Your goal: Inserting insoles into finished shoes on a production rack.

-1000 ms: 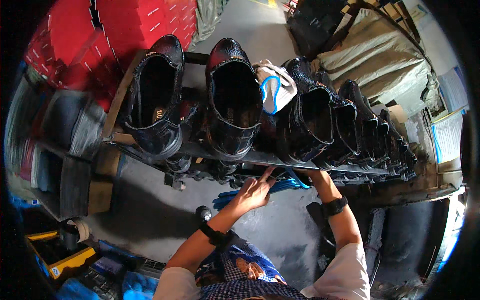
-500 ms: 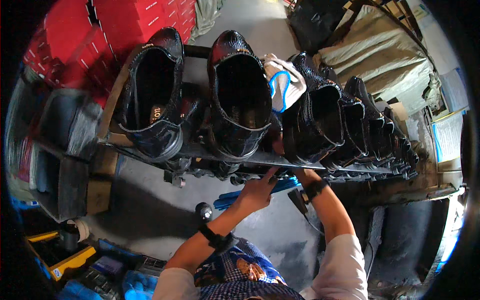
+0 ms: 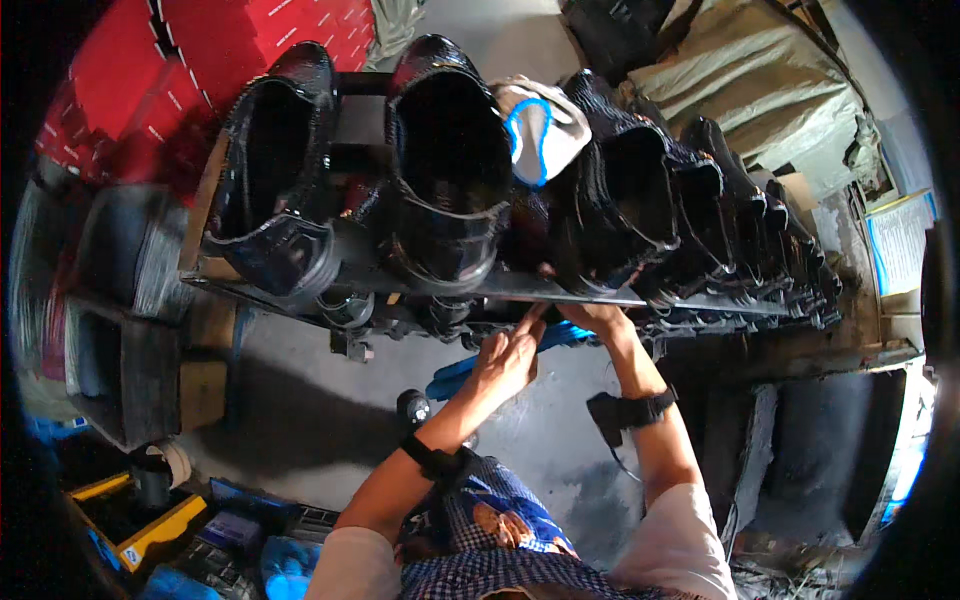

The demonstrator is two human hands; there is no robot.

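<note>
My left hand (image 3: 507, 362) reaches up to the front edge of a shoe rack (image 3: 400, 287). Its fingers are bunched together, their tips in shadow just under the edge. Close beside it, my right hand (image 3: 600, 319) is bent inward at the same edge, most of its fingers hidden. A fingertip shows above the edge, between two glossy black shoes (image 3: 445, 240) (image 3: 610, 260). Whatever the fingers grip is out of sight. Blue strips (image 3: 455, 375) hang below the hands. A white glove with blue trim (image 3: 540, 130) lies among the shoes.
More black shoes (image 3: 270, 240) line the rack, with a lower row beneath. Red boxes (image 3: 110, 90) are stacked at far left, above dark bins (image 3: 130, 240). A tan cover (image 3: 740, 90) drapes a pile at far right. A yellow-edged crate (image 3: 165, 530) stands at lower left.
The rack and shoes sit slightly higher and further left in view. My left hand's pointing finger has drawn in with the others, and my right wrist has turned inward at the edge.
</note>
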